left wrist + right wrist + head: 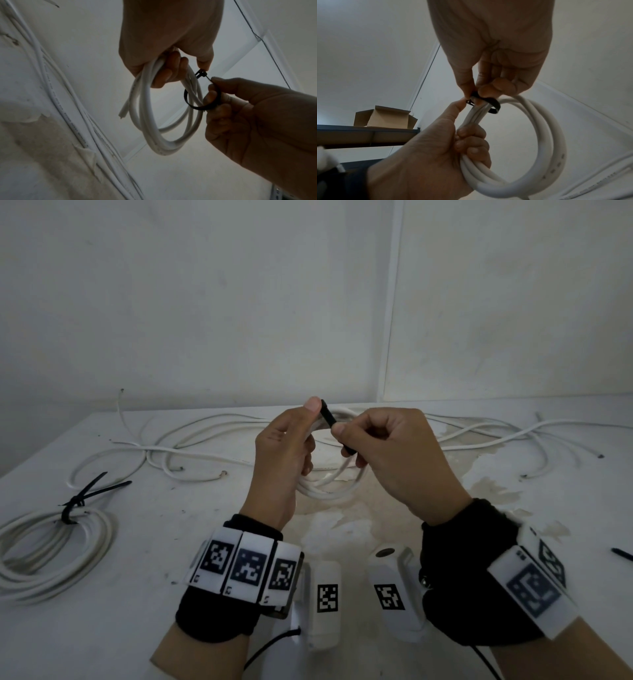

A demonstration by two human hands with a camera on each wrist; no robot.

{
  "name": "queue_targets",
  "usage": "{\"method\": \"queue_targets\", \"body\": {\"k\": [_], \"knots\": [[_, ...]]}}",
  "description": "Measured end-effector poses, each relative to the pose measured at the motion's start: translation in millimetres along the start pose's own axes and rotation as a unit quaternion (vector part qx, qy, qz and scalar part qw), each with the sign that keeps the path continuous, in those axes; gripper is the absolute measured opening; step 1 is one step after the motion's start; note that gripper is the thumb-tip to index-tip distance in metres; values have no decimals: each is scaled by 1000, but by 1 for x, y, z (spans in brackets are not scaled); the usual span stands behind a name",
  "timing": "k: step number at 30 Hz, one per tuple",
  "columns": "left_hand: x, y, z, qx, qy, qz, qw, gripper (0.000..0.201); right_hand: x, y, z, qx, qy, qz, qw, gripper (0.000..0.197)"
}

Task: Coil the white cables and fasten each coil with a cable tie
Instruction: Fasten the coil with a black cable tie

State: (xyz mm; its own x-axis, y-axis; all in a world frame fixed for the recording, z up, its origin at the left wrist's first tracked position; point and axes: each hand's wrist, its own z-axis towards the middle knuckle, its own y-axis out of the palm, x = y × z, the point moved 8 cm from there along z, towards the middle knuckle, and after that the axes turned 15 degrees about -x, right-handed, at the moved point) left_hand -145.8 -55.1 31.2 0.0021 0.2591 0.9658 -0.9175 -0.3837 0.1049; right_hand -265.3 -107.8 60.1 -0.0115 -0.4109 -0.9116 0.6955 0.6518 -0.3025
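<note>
The left hand [284, 446] gripped the coil [539, 135]; the right hand [387, 453] pinched its cable tie [197, 100], unfastened. 1 tied coil [51, 546] lay left on the bench [137, 594]; loose cables [205, 440] remained far.

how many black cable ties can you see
4: one looped round the coil held in both hands; two on the finished coil at the table's left; one partly cut off at the table's right edge. Others may be hidden.

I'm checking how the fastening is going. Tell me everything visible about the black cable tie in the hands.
The thin black plastic cable tie curves in a loose, untightened loop around the strands of the white cable coil. The left hand grips the coil, its thumb against the tie's head; the right hand pinches the strap beside it.
</note>
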Motion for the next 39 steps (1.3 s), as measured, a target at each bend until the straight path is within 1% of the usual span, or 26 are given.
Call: {"method": "queue_targets", "body": {"k": [4, 8, 12, 15, 19, 22, 26, 28, 30, 32, 35, 39], "knots": [[2, 5, -1, -11, 4, 17, 1000, 26, -5, 3, 0, 2, -29, -14, 999, 22], [4, 14, -4, -18, 9, 26, 999, 15, -3, -2, 0, 35, -48, -28, 998, 26], [8, 4, -4, 13, 15, 22, 1000, 7, -5, -3, 1, 0, -46, -36, 998, 19], [16, 2, -4, 10, 26, 41, 999, 8, -9, -5, 0, -14, -44, -55, 997, 20], [23, 10, -5, -17, 49, 78, 996, 10, -18, -10, -2, -24, -54, -66, 996, 17], [26, 16, -6, -34, 59, 79, 995, 11, -23, -10, -4, -15, -73, -62, 995, 16], [38, 10, -7, -35, 87, 72, 993, 8, -30, -17, -8, 20, -107, -23, 994, 13], [45, 9, -9, -41, 104, 73, 991, 9, -37, -22, -10, 24, -123, -42, 991, 14], [50, 15, -10, -63, 118, 96, 986, 10, -40, -20, -10, 1, -126, -76, 989, 14], [49, 19, -10, -82, 117, 132, 981, 11, -38, -17, -9, -15, -128, -92, 987, 16], [42, 16, -9, -87, 104, 169, 976, 11, -33, -15, -6, -23, -124, -119, 985, 19], [36, 16, -9, -82, 82, 202, 972, 8, -29, -15, -5, -16, -122, -168, 978, 13]]}}
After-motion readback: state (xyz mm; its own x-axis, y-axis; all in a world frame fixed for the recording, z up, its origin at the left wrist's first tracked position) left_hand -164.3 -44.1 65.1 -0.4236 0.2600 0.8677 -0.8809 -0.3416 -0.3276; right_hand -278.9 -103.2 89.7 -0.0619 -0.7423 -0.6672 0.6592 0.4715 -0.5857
